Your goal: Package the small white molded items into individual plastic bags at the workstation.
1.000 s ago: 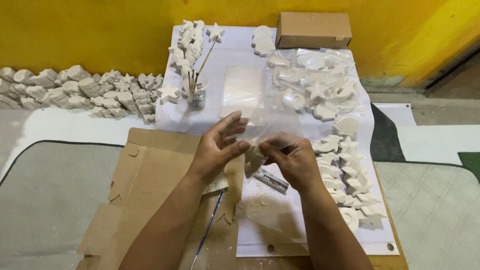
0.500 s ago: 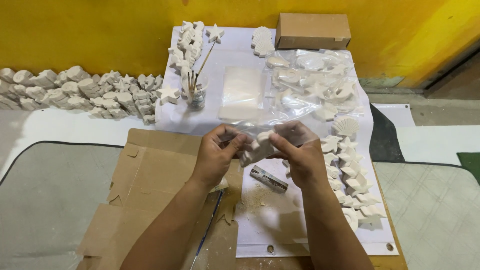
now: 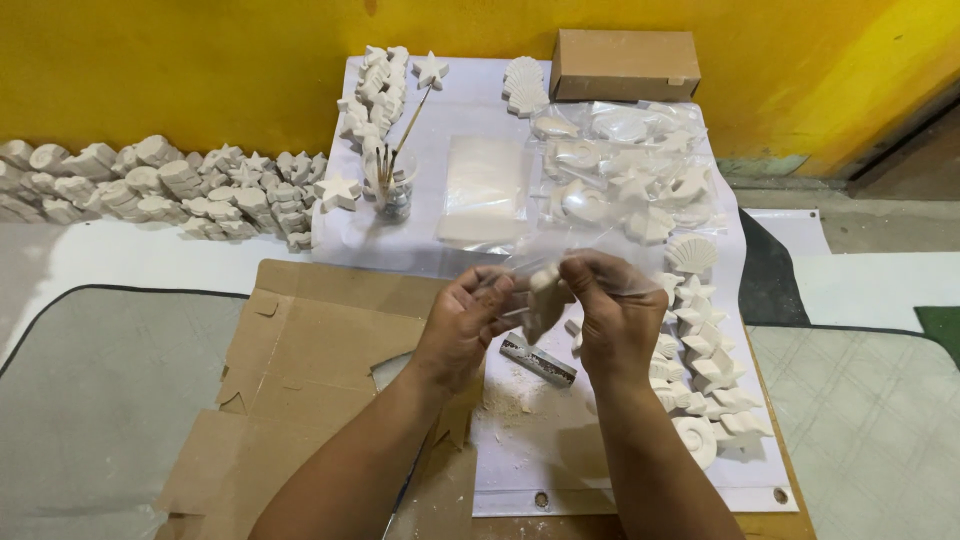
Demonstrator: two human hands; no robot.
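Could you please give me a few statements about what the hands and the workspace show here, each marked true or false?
1. Both hands, left hand and right hand, hold a clear plastic bag with a white plaster piece at it. True.
2. The metal file is in the right hand. False: it lies on the white sheet below the hands.
3. The cardboard box stands at the far end by the yellow wall. True.
4. The jar of brushes lies tipped over. False: it stands upright.
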